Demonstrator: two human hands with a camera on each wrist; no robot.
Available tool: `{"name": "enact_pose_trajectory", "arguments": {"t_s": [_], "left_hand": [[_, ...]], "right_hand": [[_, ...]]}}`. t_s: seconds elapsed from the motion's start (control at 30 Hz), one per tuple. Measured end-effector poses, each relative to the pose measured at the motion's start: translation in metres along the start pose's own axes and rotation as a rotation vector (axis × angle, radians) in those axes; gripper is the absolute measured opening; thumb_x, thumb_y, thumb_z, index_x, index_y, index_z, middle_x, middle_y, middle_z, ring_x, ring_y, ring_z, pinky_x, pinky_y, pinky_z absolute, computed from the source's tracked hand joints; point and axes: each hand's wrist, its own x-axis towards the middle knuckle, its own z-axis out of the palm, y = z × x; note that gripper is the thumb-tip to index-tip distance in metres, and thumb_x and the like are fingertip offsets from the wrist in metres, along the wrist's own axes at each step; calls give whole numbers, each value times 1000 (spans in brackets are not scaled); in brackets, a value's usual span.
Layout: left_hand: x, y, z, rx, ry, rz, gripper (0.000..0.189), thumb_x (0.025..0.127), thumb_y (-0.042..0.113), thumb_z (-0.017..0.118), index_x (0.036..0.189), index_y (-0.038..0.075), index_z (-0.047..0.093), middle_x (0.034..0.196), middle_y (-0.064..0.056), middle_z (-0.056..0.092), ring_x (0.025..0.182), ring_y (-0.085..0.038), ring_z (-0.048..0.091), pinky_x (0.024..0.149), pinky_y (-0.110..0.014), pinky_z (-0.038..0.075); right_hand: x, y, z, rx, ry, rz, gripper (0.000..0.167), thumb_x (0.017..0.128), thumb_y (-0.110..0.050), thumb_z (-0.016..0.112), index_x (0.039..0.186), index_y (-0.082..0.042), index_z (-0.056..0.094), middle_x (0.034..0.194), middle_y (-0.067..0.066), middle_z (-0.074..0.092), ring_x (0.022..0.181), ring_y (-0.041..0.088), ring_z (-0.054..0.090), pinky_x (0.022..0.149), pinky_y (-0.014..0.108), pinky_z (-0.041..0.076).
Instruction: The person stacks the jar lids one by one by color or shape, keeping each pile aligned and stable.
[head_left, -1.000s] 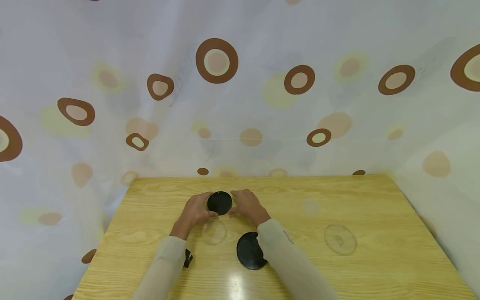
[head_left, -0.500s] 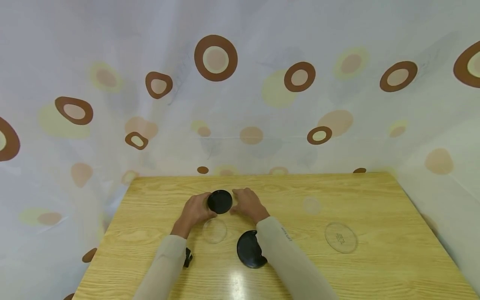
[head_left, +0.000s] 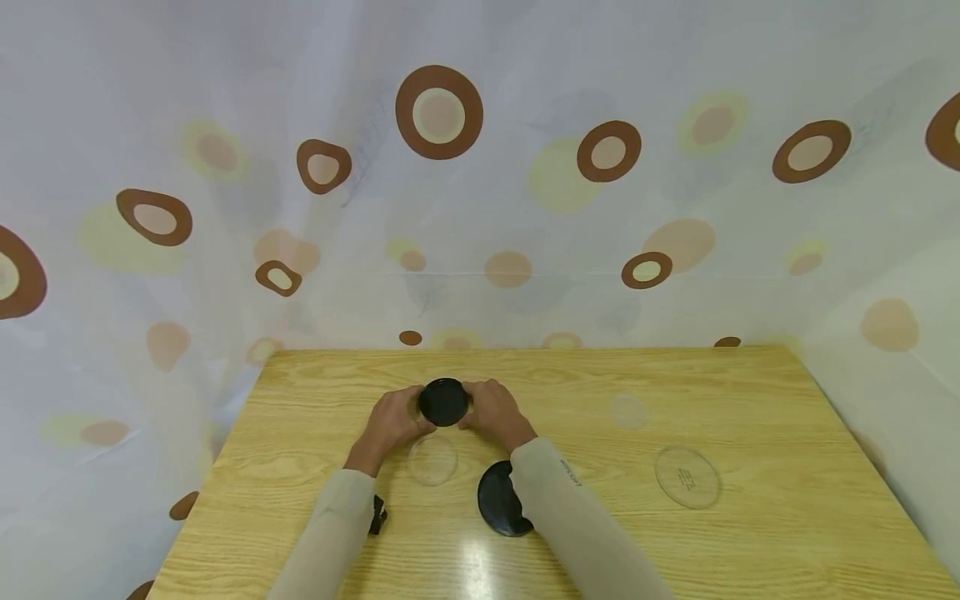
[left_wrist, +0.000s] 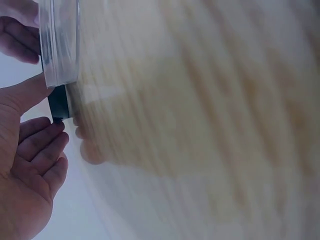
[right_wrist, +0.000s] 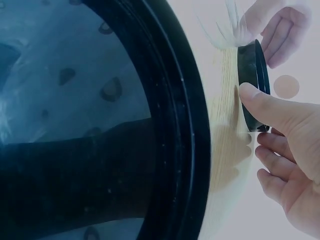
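Near the back of the table, a small black round dish (head_left: pixel 444 403) with a raised rim sits between both hands. The left hand (head_left: pixel 393 419) grips its left side, thumb toward me and fingers round the back. From the right, the right hand (head_left: pixel 491 410) holds the opposite side; in the right wrist view its thumb (right_wrist: pixel 257 97) presses on the dish wall. Just in front lies a clear round dish (head_left: pixel 432 461), whose upright wall (left_wrist: pixel 59 45) shows large in the left wrist view. A larger black dish (head_left: pixel 501 500) is partly hidden under the right sleeve.
A clear round lid (head_left: pixel 687 477) with small print lies on the right side of the table (head_left: pixel 787 533). Behind it is a smaller clear disc (head_left: pixel 628 411). A small black object (head_left: pixel 378 515) shows beside the left sleeve. Patterned cloth (head_left: pixel 510 192) hangs behind the table.
The right hand has moved slightly left, closing the gap between its fingers and the small black dish. The left hand keeps its hold. The head view has shifted a little.
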Motion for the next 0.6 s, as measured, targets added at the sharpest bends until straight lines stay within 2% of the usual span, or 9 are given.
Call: {"name": "enact_pose_trajectory", "arguments": {"t_s": [0.6], "left_hand": [[1, 2, 0, 24, 3, -19, 67, 73, 27, 83, 130, 4, 57, 127, -17, 61, 116, -36, 57, 97, -49, 47]], "right_hand": [[0, -3, -1, -2, 7, 4, 62, 78, -23, 79, 133, -6, 56, 126, 15, 62, 115, 33, 56, 97, 44, 48]]}}
